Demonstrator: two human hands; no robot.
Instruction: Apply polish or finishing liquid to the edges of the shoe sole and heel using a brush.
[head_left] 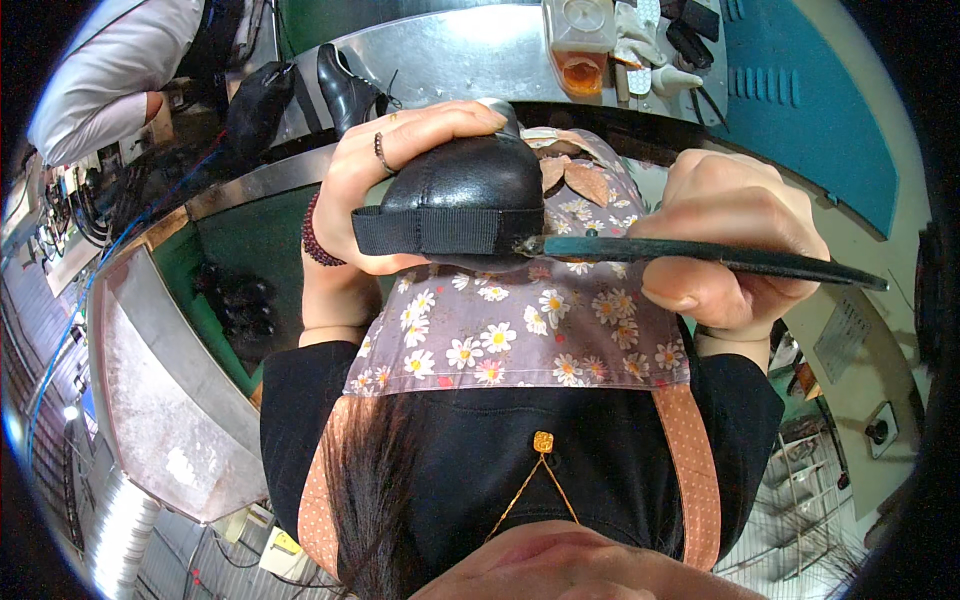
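Observation:
My left hand grips a black leather shoe upper with a black elastic band along its near edge, held close in front of my chest. My right hand is closed around a long dark pair of scissors. The scissor tips touch the shoe at the right end of the elastic band. A ring sits on one left finger and a dark red bead bracelet on the left wrist. Below the hands hangs my flowered apron.
A metal workbench lies ahead with a black shoe, a plastic container of orange liquid and small tools. A teal panel stands at right. Another person's white sleeve is at top left. A metal tray runs along my left.

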